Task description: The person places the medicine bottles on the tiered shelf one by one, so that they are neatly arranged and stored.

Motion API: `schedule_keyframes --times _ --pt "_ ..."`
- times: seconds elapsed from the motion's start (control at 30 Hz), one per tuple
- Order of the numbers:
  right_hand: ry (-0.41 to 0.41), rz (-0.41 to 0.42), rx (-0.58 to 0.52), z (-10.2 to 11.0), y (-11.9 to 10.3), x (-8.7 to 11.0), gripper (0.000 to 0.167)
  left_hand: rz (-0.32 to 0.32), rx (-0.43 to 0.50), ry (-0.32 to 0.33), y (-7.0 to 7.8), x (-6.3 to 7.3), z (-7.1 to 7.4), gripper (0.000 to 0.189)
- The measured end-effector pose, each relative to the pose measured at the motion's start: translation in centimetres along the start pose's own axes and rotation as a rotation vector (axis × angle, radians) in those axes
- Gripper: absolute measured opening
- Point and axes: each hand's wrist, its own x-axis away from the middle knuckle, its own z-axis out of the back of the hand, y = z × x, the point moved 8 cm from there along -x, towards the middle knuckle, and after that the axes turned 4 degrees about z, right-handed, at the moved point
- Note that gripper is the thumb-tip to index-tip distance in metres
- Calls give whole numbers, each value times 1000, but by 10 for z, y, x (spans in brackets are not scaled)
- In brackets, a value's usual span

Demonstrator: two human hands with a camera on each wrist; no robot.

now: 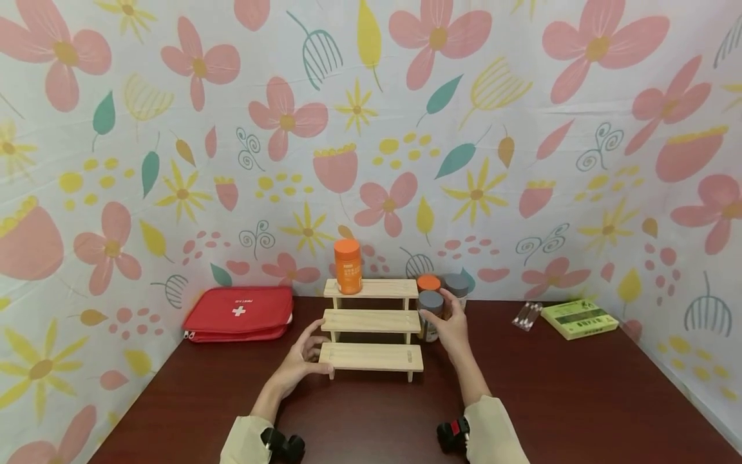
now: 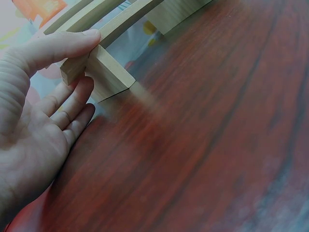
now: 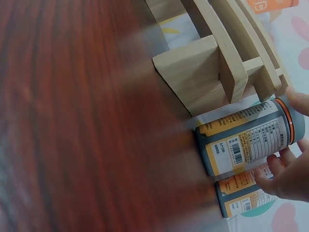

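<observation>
A three-step wooden display stand (image 1: pixel 371 356) rests on the table, with an orange bottle (image 1: pixel 349 274) upright on its top step. My left hand (image 1: pixel 297 362) grips the stand's left end; in the left wrist view the thumb (image 2: pixel 79 41) lies on the step's edge and the fingers are beneath it. At the stand's right side, my right hand (image 1: pixel 454 327) holds a grey-lidded bottle (image 3: pixel 246 137) near its lid, between thumb and fingers. Behind it stand another grey-lidded bottle (image 1: pixel 457 285) and an orange-lidded bottle (image 1: pixel 429 282), both partly hidden.
On the left lies a red first-aid pouch (image 1: pixel 240 314). A green-yellow box (image 1: pixel 580 319) and a small clear packet of swabs (image 1: pixel 527 316) lie at the right. Flower-printed cloth (image 1: pixel 371 148) hangs behind the dark brown table (image 1: pixel 580 399).
</observation>
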Motion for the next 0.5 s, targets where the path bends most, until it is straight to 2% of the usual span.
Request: schedule_keyframes --times 0.27,0.5 --pt "3 12 77 -2 0 -2 72 0 5 9 1 -2 1 98" --pt "28 2 83 -2 6 -1 70 3 7 6 -1 -1 1 99"
